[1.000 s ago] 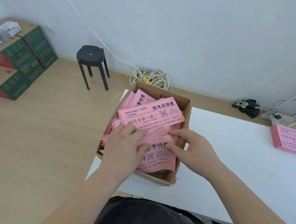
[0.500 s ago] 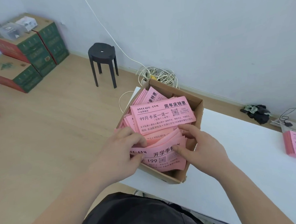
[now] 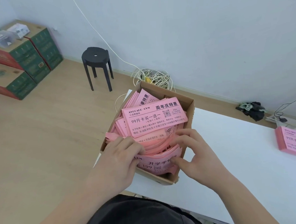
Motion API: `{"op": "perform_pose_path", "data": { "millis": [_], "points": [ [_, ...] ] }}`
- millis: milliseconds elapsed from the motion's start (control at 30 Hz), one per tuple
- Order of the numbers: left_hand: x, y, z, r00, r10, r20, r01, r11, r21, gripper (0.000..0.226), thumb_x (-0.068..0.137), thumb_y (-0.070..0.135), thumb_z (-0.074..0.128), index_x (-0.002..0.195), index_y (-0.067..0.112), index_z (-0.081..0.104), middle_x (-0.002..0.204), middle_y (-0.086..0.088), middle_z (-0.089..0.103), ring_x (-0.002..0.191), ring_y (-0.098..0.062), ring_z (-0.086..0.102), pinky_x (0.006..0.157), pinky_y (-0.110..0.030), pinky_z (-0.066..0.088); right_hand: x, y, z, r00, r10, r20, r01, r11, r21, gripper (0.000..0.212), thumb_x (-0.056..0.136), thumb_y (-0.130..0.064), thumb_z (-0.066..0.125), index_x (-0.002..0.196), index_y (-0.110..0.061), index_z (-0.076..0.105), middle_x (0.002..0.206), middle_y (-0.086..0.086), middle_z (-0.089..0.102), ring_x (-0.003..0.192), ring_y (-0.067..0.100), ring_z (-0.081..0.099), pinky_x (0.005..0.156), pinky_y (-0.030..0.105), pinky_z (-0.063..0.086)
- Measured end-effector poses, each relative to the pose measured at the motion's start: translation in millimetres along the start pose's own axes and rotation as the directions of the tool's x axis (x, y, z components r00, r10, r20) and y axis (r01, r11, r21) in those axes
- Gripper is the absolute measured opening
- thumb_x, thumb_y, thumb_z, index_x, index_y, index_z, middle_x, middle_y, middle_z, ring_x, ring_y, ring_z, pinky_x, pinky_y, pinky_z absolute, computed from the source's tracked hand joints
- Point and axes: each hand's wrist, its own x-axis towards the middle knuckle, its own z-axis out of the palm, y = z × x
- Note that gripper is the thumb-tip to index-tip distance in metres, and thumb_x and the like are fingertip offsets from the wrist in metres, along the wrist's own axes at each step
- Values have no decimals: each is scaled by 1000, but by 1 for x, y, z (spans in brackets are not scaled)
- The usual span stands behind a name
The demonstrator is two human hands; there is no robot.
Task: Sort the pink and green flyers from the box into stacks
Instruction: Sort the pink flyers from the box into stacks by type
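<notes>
Pink flyers [image 3: 154, 116] fill the cardboard box [image 3: 188, 101] at centre frame, at the white table's [image 3: 233, 158] left end. No green ones visible.

Step, as judged: gathering a batch out of the box, sorting well short of done.

Left hand [image 3: 119, 158]: fingers curled over the near bundle [image 3: 163, 156], gripping its left end.

Right hand [image 3: 196, 154]: partly closed, thumb on the bundle's front sheet, fingers hooked over its top, pinching it.

Next move calls for lifting the bundle free without dragging loose sheets, then carrying it to the pink stack [image 3: 293, 141] at the right edge.
</notes>
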Motion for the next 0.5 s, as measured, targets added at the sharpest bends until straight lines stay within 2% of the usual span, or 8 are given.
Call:
{"op": "perform_pose_path", "data": {
  "millis": [67, 167, 267, 433, 500],
  "points": [
    [3, -1, 3, 998, -48, -47, 47, 999, -16, 28, 81, 7, 72, 101, 26, 62, 100, 14, 54, 91, -13, 50, 77, -32, 46, 0, -1, 3, 998, -54, -37, 52, 997, -49, 39, 72, -9, 86, 100, -27, 65, 124, -16, 50, 124, 11, 50, 99, 19, 44],
    [8, 3, 6, 990, -112, -81, 112, 994, -5, 30, 83, 8, 70, 107, 24, 64, 102, 10, 55, 93, -18, 51, 77, -36, 49, 2, -8, 5, 999, -12, -45, 3, 984, -180, 35, 69, -23, 86, 91, -26, 58, 116, -14, 40, 115, 11, 40, 86, 19, 45],
    [5, 3, 8, 988, -117, -101, 117, 993, -3, 25, 85, 12, 70, 106, 23, 65, 104, 10, 58, 95, -18, 53, 78, -36, 50, 8, -14, 5, 997, -55, -46, 36, 940, -339, 31, 70, -28, 80, 87, -25, 54, 106, -13, 41, 101, 13, 38, 75, 23, 46],
    [-4, -3, 2, 989, -68, -130, 59, 996, -70, 19, 83, 14, 75, 98, 22, 64, 101, 16, 59, 94, -12, 54, 77, -33, 49, 16, -18, 0, 988, -149, 33, 151, 922, -357, 34, 64, -22, 76, 78, -27, 46, 83, -19, 47, 87, 13, 43, 71, 29, 44],
    [-10, -6, 1, 992, -40, -119, 27, 994, -105, 21, 82, 14, 77, 100, 21, 68, 102, 15, 61, 96, -13, 56, 79, -32, 50, 17, -21, -2, 981, -170, 90, 191, 910, -367, 39, 63, -19, 77, 77, -30, 42, 76, -19, 48, 83, 15, 45, 69, 32, 44]
  ]
}}
